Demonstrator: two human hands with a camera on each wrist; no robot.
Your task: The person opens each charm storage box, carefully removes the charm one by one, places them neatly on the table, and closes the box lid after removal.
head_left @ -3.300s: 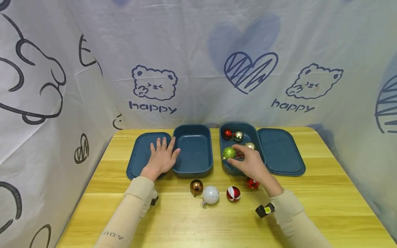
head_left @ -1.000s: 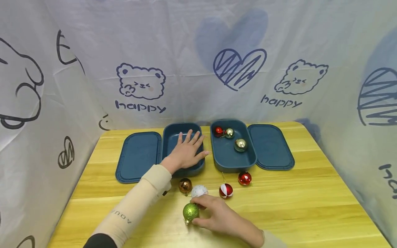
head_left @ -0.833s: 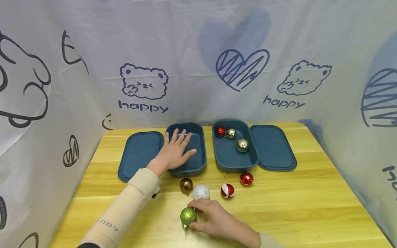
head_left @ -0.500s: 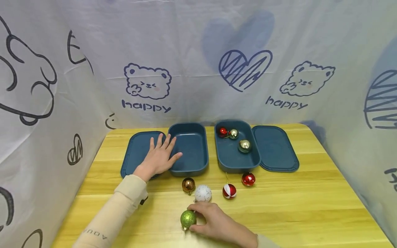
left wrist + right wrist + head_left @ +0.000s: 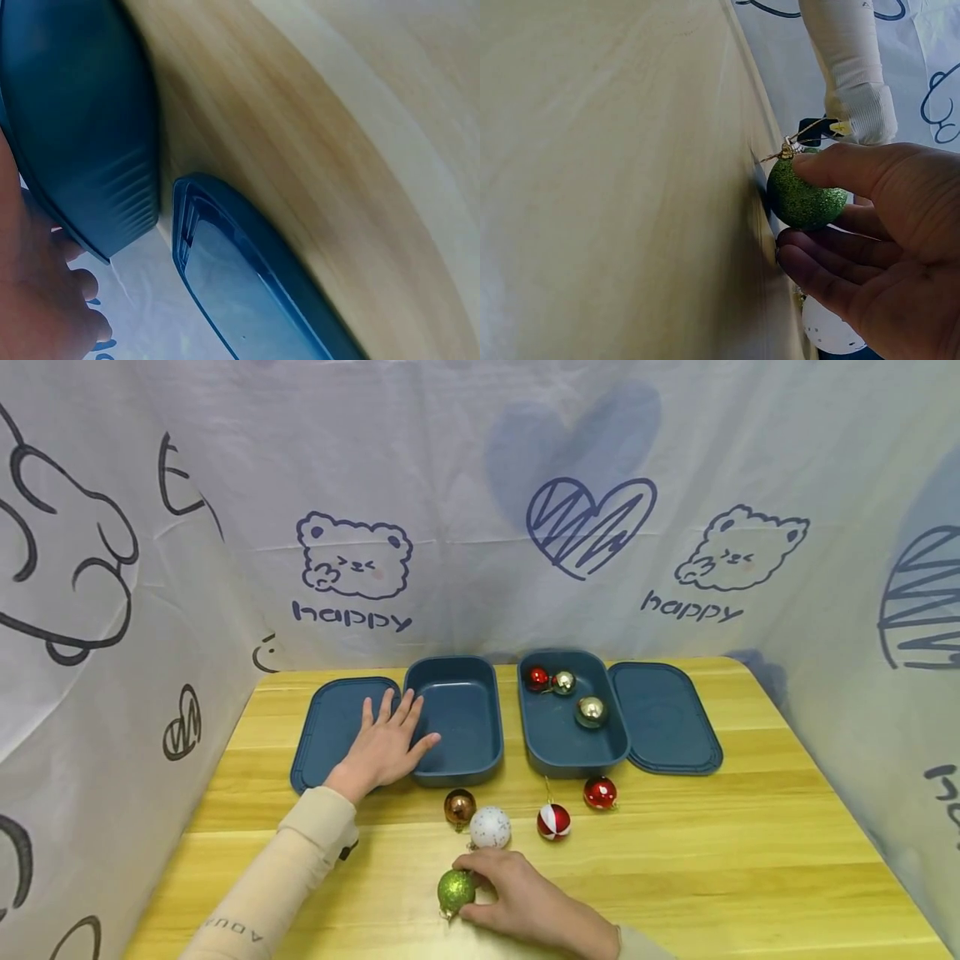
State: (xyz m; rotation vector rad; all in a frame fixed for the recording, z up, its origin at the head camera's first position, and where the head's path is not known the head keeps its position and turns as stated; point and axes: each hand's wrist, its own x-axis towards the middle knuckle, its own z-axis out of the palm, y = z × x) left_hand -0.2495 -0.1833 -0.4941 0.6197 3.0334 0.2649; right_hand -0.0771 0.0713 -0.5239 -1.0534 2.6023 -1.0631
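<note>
A glittery green bauble (image 5: 456, 892) with a gold cap is pinched between the thumb and fingers of my right hand (image 5: 521, 897), low over the near part of the table. In the right wrist view the bauble (image 5: 802, 191) shows its gold string. My left hand (image 5: 382, 747) is spread with straight fingers over the left lid (image 5: 330, 727) and the edge of the left blue box (image 5: 461, 727). Just beyond my right hand sits a white speckled bauble (image 5: 491, 827), with a copper bauble (image 5: 460, 807) to its left.
A red-and-white bauble (image 5: 553, 821) and a red bauble (image 5: 601, 792) lie before the right blue box (image 5: 573, 747). That box holds a red bauble (image 5: 537, 678) and two gold ones (image 5: 591, 712). Another lid (image 5: 666, 718) lies to its right.
My right hand has carried the green bauble from the right box to the near table. My left hand moved right over the left box, then back left. The copper bauble shifted slightly right.
</note>
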